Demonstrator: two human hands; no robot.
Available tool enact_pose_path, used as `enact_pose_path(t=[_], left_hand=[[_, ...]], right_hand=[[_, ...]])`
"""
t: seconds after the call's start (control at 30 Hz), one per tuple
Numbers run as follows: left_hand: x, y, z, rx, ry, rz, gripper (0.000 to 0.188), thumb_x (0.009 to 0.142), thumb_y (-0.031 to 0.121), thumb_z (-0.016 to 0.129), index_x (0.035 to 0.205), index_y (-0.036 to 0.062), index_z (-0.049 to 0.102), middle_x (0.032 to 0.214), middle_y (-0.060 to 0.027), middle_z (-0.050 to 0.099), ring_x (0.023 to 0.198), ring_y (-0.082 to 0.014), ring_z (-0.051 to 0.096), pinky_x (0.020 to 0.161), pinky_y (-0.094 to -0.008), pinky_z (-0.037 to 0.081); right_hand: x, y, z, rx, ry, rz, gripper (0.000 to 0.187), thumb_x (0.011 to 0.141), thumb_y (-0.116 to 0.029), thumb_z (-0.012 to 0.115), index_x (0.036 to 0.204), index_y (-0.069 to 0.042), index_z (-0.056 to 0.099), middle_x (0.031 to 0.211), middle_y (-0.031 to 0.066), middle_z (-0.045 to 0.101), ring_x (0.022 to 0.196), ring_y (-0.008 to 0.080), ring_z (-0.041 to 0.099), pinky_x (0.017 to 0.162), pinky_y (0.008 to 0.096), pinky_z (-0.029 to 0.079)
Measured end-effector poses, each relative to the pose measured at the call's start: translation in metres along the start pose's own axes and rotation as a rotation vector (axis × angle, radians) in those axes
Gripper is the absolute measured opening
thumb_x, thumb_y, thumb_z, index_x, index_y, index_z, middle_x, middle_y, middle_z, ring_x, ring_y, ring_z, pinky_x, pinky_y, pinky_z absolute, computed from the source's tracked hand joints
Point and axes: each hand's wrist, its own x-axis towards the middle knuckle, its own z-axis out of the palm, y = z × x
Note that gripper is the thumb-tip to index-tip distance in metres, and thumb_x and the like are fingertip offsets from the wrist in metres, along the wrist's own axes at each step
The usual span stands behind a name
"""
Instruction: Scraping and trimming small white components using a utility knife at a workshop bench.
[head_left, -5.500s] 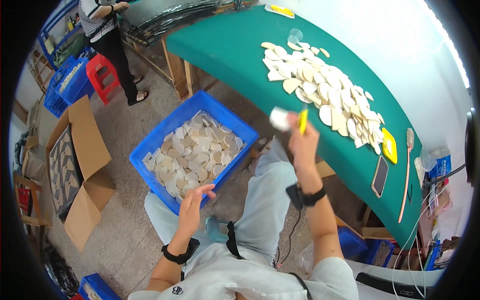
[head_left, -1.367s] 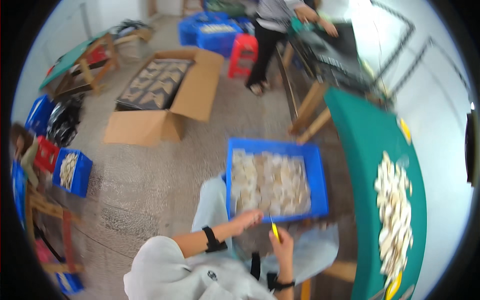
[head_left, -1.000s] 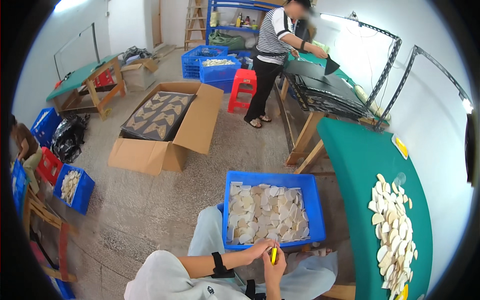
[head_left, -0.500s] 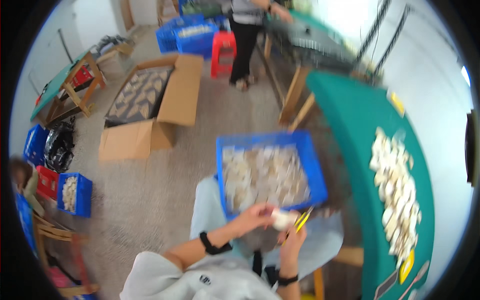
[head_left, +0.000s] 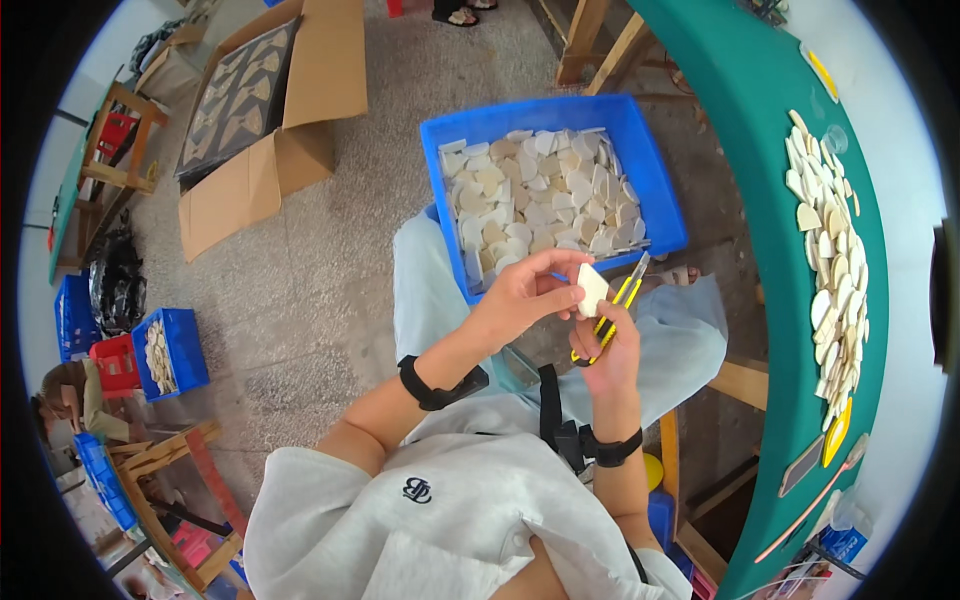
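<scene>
Between the fingertips and thumb of my left hand [head_left: 530,298] is a small white flat piece [head_left: 591,290] with a rounded edge. My right hand [head_left: 612,355] is closed around a yellow-and-black utility knife [head_left: 625,292], its blade end pointing up and away from me. The right thumb is close to the lower edge of the piece; whether it touches cannot be made out. Just beyond both hands stands a blue plastic crate [head_left: 655,165], holding a thick layer of similar white and beige pieces [head_left: 545,190].
On the right, a green-topped table [head_left: 735,150] carries a long heap of pale pieces [head_left: 835,270], yellow-handled tools [head_left: 838,432] and a phone-like flat object [head_left: 802,466]. An open cardboard box [head_left: 325,60] lies at far left. Another blue crate [head_left: 188,345] and a person [head_left: 75,395] are leftward.
The view has tilted downward, so the crate and box sit higher in the picture. The white piece now shows a broad face, and both hands keep their holds.
</scene>
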Motion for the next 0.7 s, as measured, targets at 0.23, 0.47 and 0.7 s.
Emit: enact_pose_path(t=[0.23, 0.47, 0.7], left_hand=[[0.026, -0.045, -0.025, -0.300, 0.127, -0.153, 0.018, 0.094, 0.020, 0.052, 0.107, 0.0081, 0.057, 0.099, -0.0012, 0.060, 0.089, -0.0096, 0.059, 0.074, -0.0247, 0.050], [0.067, -0.087, -0.052, -0.206, 0.161, -0.319, 0.027, 0.095, 0.031, 0.047, 0.113, 0.0111, 0.053, 0.097, -0.0029, 0.060, 0.088, -0.0130, 0.059, 0.076, -0.0300, 0.048], [0.051, -0.101, -0.037, 0.014, 0.240, -0.235, 0.039, 0.096, 0.044, 0.039, 0.115, 0.0131, 0.055, 0.092, 0.0007, 0.055, 0.078, -0.0085, 0.052, 0.072, -0.0234, 0.043]], right_hand=[[0.029, 0.020, -0.035, 0.095, 0.062, 0.166, 0.018, 0.084, -0.017, 0.049, 0.095, -0.003, 0.054, 0.066, 0.0061, 0.054, 0.036, 0.0102, 0.035, 0.039, 0.0250, 0.029], [0.092, 0.030, -0.076, 0.122, 0.207, 0.208, 0.017, 0.083, -0.017, 0.050, 0.092, -0.003, 0.054, 0.071, 0.0069, 0.055, 0.040, 0.0118, 0.037, 0.041, 0.0267, 0.030], [0.065, 0.044, -0.064, 0.210, 0.100, 0.287, 0.014, 0.087, -0.016, 0.050, 0.092, -0.004, 0.053, 0.071, 0.0073, 0.059, 0.039, 0.0125, 0.037, 0.040, 0.0274, 0.031]])
